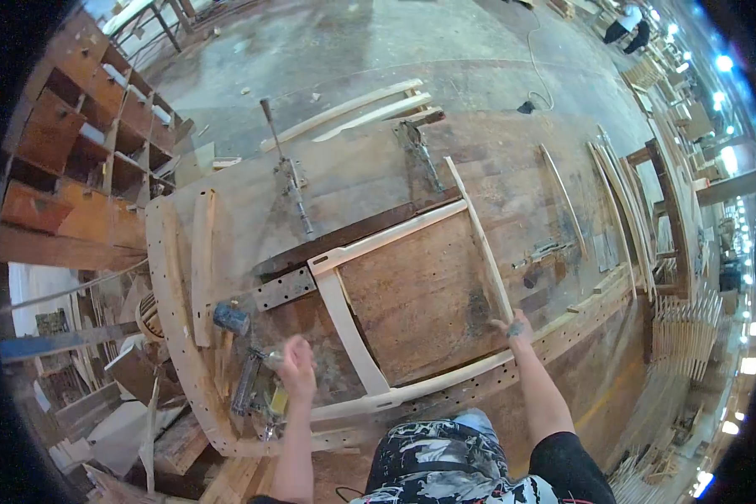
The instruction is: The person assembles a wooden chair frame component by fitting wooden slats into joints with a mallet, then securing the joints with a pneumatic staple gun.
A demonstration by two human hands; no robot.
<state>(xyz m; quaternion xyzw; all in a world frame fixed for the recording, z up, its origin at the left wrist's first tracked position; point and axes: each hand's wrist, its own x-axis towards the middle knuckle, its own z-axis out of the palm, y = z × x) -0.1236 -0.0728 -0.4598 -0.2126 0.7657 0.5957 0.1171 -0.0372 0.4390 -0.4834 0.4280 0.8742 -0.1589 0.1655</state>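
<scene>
On the workbench (470, 311) lies a pale wooden frame (353, 332) of long rails and crosspieces. My right hand (512, 326) is at the near end of the thin right crosspiece (481, 244), its fingers around the wood. My left hand (296, 367) is raised left of the frame, its fingers curled, beside a metal tool (248, 382); what it holds, if anything, is too blurred to make out. A blue cylindrical object (231, 319) sits just beyond that tool. Along the frame's far rail runs a dark bar (361, 233), with a perforated metal plate (286, 290) near its left end.
Two metal clamps (294, 189) (420, 151) stand at the far side. Loose strips (565, 197) lie to the right, with another metal clamp (546, 252). Wooden cubbyholes (84, 143) rise at far left. Someone (626, 25) is in the distance at upper right.
</scene>
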